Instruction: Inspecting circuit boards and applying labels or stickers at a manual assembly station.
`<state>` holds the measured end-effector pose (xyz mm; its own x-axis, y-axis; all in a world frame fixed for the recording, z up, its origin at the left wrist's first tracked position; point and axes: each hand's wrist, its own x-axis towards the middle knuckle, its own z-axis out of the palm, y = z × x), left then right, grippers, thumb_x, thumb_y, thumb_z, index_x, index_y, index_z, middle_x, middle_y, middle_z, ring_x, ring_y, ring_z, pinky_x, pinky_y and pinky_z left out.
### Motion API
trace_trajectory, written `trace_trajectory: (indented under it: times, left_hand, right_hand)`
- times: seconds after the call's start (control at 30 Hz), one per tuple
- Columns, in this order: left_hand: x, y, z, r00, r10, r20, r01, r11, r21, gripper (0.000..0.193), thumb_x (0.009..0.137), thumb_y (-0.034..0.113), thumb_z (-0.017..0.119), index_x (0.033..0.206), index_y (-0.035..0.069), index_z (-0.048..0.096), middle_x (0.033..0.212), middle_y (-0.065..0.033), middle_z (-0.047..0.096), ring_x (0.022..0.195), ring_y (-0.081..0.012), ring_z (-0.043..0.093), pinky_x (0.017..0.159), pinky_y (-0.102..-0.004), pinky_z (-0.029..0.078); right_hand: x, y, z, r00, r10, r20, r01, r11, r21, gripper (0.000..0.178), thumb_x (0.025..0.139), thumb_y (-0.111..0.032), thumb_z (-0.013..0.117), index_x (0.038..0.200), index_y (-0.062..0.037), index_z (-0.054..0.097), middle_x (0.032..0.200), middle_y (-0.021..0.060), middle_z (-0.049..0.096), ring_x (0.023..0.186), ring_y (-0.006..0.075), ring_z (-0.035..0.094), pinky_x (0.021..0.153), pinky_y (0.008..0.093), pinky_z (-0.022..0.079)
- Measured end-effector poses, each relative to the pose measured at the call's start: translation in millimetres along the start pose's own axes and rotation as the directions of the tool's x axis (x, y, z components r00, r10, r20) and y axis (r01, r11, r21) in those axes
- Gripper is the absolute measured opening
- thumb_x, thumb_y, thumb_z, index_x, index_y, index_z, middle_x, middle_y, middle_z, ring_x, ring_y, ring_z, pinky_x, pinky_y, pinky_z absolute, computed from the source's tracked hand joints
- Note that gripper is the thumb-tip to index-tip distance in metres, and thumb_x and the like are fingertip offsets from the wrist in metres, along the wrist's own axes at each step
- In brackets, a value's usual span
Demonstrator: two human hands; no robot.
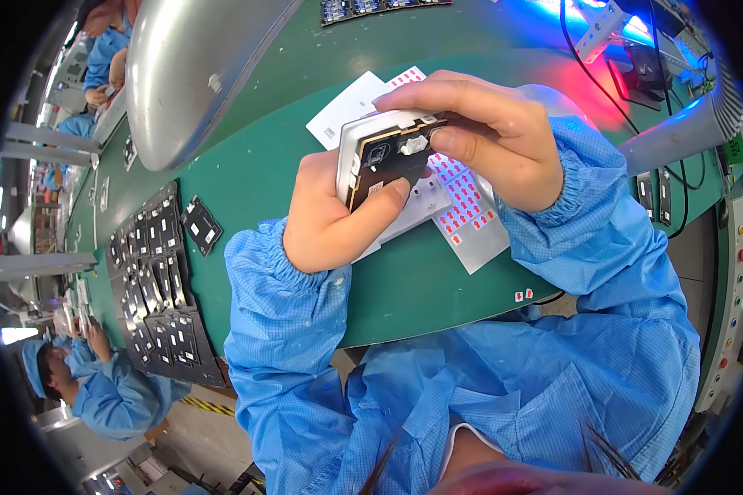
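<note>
My left hand [326, 223] grips a black circuit board [378, 172] seated against a white plastic housing [357, 130], thumb across the board's lower part. The pair is tilted up over the green table. My right hand [508, 140] holds the upper right of the same piece, its index finger along the top edge and thumb near a small white connector [413, 145] on the board. Below my hands lie a sheet of red arrow stickers [470, 216], another white piece with small openings [417, 202] and a white paper [334, 115].
To the left, a black tray [198, 326] carries several small black boards, with one loose board [201, 224] beside it. A large silver lamp hood [190, 74] hangs over the far left. A grey duct [677, 136] and cables stand at right. Co-workers [115, 388] sit along the left.
</note>
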<state>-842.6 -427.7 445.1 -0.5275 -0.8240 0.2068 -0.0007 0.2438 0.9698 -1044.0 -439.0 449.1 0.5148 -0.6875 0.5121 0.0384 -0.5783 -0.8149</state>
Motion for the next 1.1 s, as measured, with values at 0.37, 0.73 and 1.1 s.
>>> trace_trajectory:
  times: [0.37,0.73,1.1]
  left_hand:
    - [1,3,4,0.991,-0.122,-0.061,0.119,0.992,-0.043,0.028,0.078,0.009,0.058,0.104,-0.002,0.057,0.086,-0.0064,0.063,0.076,-0.0114,0.058,0.068,-0.0267,0.048]
    - [6,-1,3,0.994,-0.003,-0.106,0.018,0.99,0.138,0.047,0.077,0.012,0.067,0.115,-0.004,0.044,0.1,-0.01,0.06,0.089,-0.0135,0.058,0.077,-0.0272,0.048]
    - [8,1,17,0.986,-0.009,-0.169,-0.053,0.931,-0.361,0.041,0.09,0.017,0.05,0.122,0.0,0.031,0.111,-0.0144,0.053,0.098,-0.021,0.057,0.084,-0.0333,0.048]
  right_hand:
    - [-1,2,3,0.995,0.06,-0.08,-0.058,0.998,0.031,0.032,0.089,-0.004,0.045,0.118,0.0073,0.048,0.11,0.0141,0.056,0.1,0.0189,0.055,0.086,0.0282,0.044]
    - [3,10,2,0.974,0.076,-0.214,-0.067,0.997,0.048,0.037,0.091,-0.007,0.043,0.126,0.0049,0.039,0.112,0.0137,0.055,0.104,0.0182,0.053,0.09,0.0281,0.043]
    - [0,10,22,0.986,0.103,-0.129,-0.058,0.948,0.312,0.07,0.085,-0.001,0.05,0.14,-0.0055,0.007,0.107,0.0182,0.056,0.096,0.0193,0.057,0.083,0.0314,0.046]
